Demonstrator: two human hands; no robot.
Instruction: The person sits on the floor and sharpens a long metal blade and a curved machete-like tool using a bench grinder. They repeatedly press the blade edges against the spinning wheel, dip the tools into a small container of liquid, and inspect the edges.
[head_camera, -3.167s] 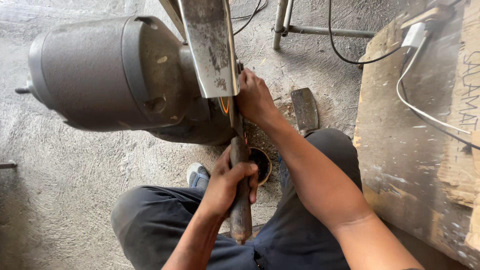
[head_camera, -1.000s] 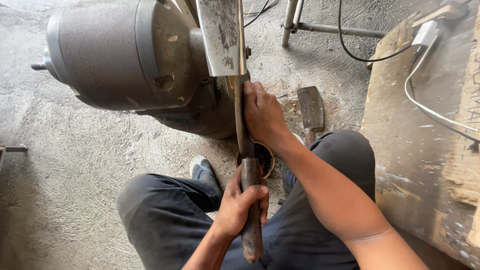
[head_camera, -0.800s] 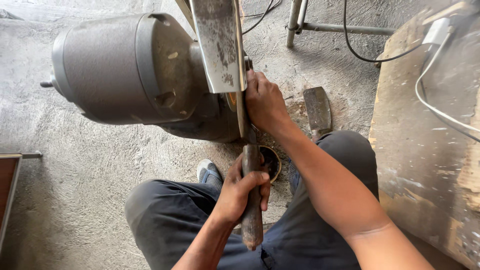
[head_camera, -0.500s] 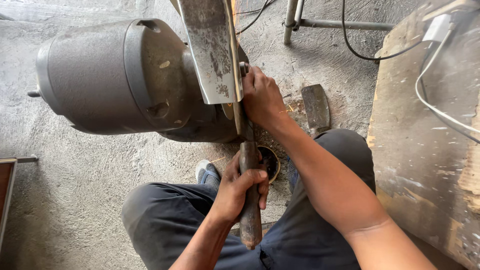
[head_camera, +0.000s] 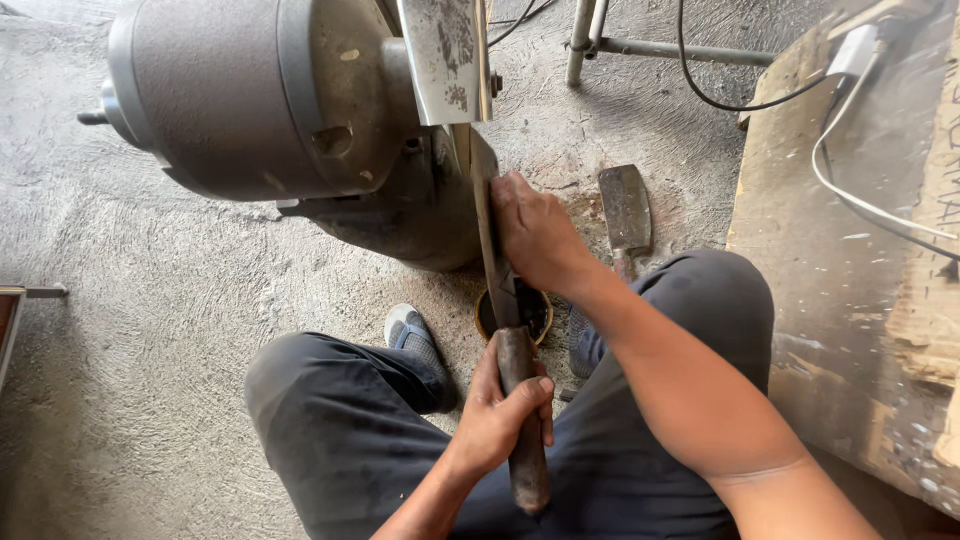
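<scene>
Rough grey concrete floor (head_camera: 150, 300), dusty and pitted. Worn wooden board (head_camera: 850, 280) along right edge, white cable (head_camera: 850, 195) trailing across it. Large grey grinder motor (head_camera: 260, 95) at top left, metal guard (head_camera: 440, 55) over wheel. Spare cleaver (head_camera: 625, 210) flat on floor beside right knee; small dark bowl (head_camera: 515, 312) between feet. Long blade (head_camera: 490, 240) held edge-up against wheel: left hand (head_camera: 500, 415) wrapped tight round wooden handle (head_camera: 523, 425), right hand (head_camera: 535, 235) pressed flat on blade.

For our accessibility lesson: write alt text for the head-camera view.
A seated person's left hand grips the handle of a long blade while the right hand presses it toward a grey motor-driven grinder. A cleaver and a small round bowl lie on the concrete floor.
</scene>
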